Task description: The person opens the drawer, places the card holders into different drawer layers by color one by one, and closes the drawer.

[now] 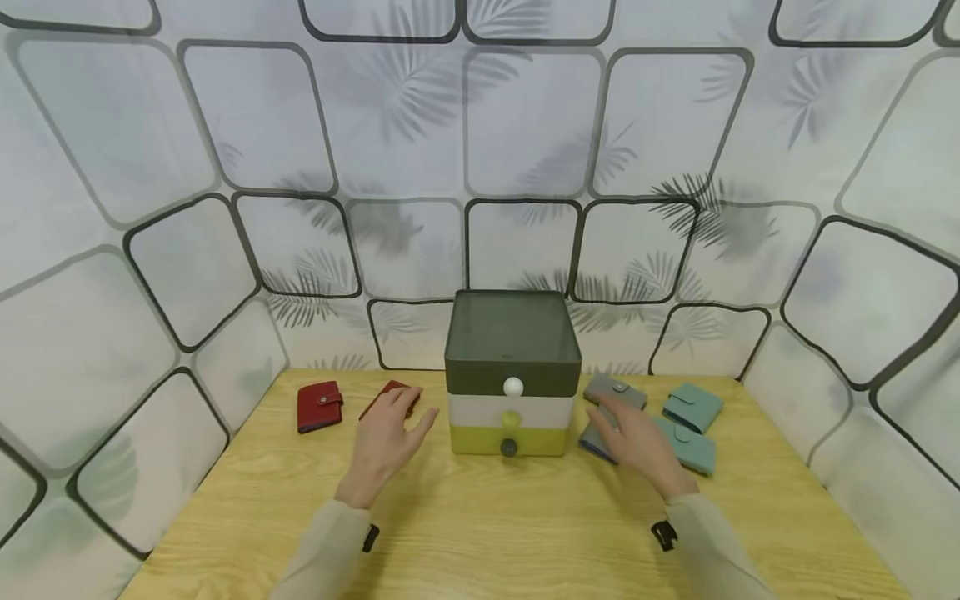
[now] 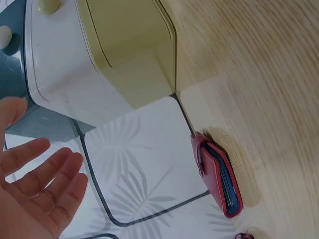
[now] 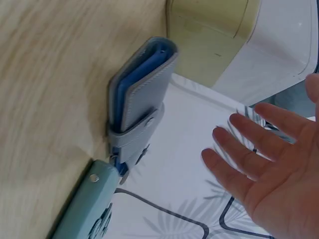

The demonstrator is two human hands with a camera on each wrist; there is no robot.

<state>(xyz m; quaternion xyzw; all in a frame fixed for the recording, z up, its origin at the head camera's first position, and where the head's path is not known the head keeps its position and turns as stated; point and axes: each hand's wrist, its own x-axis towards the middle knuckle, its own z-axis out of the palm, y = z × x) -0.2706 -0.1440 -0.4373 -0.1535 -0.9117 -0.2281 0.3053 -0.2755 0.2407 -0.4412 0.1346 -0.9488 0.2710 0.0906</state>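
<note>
My left hand (image 1: 384, 442) hovers over the table with loose, spread fingers and holds nothing. It partly covers a small red wallet (image 1: 392, 387); another red snap wallet (image 1: 318, 407) lies farther left. My right hand (image 1: 637, 437) hangs, also bare, over two grey wallets, one at the back (image 1: 615, 389) and a nearer one (image 1: 596, 442) partly hidden by it. In the right wrist view a grey wallet (image 3: 144, 94) with a blue inside lies apart from the fingers. Beside the right hand are two teal wallets, one behind (image 1: 692, 407) and one in front (image 1: 692, 448).
Between the hands stands a three-tier drawer box (image 1: 513, 333), dark green above, white in the middle, yellow-green below, with round knobs. Its drawers look closed. A patterned backdrop (image 1: 525, 125) surrounds the wooden table (image 1: 510, 533) at the back and sides.
</note>
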